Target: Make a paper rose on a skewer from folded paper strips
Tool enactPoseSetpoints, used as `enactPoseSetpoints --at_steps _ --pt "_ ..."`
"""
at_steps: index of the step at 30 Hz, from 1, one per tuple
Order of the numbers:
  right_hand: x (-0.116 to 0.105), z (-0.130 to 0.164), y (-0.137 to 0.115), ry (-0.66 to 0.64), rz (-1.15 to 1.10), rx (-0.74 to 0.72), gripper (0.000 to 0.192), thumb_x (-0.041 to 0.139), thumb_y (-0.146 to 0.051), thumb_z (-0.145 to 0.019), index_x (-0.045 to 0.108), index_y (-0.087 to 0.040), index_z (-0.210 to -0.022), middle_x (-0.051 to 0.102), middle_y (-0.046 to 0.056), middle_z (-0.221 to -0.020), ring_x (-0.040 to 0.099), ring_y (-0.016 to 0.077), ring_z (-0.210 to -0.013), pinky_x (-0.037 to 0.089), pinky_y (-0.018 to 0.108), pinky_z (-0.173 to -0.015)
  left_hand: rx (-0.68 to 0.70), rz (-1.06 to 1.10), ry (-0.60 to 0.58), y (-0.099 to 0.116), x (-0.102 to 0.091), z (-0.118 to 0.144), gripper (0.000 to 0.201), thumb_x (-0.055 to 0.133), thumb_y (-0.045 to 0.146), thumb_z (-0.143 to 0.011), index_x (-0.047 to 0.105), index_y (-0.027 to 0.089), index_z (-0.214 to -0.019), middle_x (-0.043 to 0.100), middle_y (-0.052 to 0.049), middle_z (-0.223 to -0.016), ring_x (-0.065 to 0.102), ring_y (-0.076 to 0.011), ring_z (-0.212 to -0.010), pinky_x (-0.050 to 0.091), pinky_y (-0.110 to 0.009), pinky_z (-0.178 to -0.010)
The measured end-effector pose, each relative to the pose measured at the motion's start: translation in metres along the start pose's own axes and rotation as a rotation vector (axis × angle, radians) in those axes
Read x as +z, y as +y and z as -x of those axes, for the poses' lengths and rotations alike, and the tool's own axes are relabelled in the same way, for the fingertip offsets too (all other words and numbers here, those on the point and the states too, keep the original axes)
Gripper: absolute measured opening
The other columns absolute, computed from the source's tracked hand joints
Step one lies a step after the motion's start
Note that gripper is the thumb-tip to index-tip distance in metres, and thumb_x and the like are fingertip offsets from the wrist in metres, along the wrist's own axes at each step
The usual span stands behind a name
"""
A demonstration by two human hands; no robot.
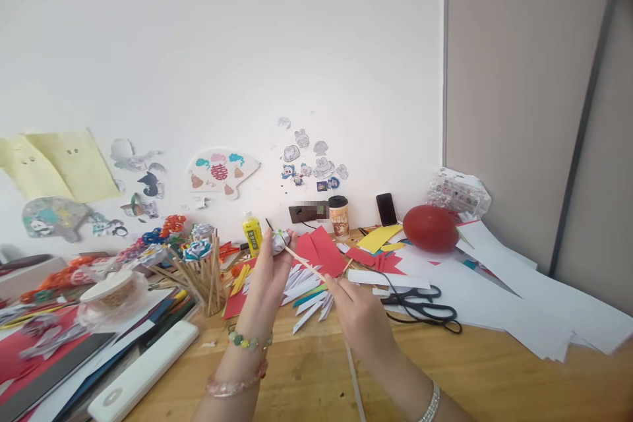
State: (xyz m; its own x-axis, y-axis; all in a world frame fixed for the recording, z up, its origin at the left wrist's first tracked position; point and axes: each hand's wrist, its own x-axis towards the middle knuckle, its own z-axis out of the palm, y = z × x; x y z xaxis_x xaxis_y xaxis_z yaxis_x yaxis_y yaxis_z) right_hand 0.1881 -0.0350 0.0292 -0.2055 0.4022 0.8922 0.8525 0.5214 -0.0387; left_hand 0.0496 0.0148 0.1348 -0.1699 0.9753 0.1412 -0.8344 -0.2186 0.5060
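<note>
Finished flowers: several stand on sticks in my cup (210,290).
Left hand (270,277): fingers closed round paper flower (279,240), raised over the surface (306,369).
Right hand (359,313): pinching stick (304,264); flower seated, strip (355,376) hangs unwound.
Spare paper: strips (306,293) uncut beside scissors (420,303).

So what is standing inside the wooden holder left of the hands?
The holder holds a bundle of wooden sticks, some topped with paper flowers. The sticks' lower ends and the holder's bottom are hidden behind its wall.
</note>
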Motion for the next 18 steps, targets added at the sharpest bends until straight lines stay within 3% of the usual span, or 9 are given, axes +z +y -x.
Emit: enactPoseSetpoints --at_steps 6,11,18 --pt "0.004 0.002 -0.002 -0.028 -0.119 0.059 0.040 0.031 -0.007 -0.089 0.058 -0.013 -0.118 0.067 0.010 -0.083 0.062 0.0173 -0.069 0.050 0.026 -0.063 0.035 -0.042 -0.041 0.000 -0.004 -0.003 0.018 0.046 0.016 -0.090 0.059 0.014 -0.076 0.063 -0.002 -0.065 0.064 -0.0103 -0.065 0.058 -0.023 -0.069" --pt "0.013 0.005 -0.003 0.033 -0.271 0.119 0.036 0.033 -0.012 -0.090 0.061 -0.015 -0.112 0.069 0.010 -0.085 0.064 0.0177 -0.070 0.051 0.027 -0.065 0.069 -0.110 -0.043 0.001 0.002 0.001 0.021 0.047 0.014 -0.090 0.058 0.012 -0.072 0.063 -0.002 -0.065 0.064 -0.0105 -0.064 0.058 -0.026 -0.071" --pt "0.015 0.005 -0.007 -0.020 -0.586 0.321 0.035 0.035 -0.019 -0.090 0.063 -0.018 -0.110 0.069 0.010 -0.087 0.064 0.0193 -0.078 0.050 0.029 -0.068 0.042 -0.118 -0.003 0.001 0.010 0.003 0.019 0.051 0.015 -0.088 0.056 0.012 -0.070 0.062 -0.002 -0.063 0.064 -0.0110 -0.064 0.059 -0.026 -0.071"
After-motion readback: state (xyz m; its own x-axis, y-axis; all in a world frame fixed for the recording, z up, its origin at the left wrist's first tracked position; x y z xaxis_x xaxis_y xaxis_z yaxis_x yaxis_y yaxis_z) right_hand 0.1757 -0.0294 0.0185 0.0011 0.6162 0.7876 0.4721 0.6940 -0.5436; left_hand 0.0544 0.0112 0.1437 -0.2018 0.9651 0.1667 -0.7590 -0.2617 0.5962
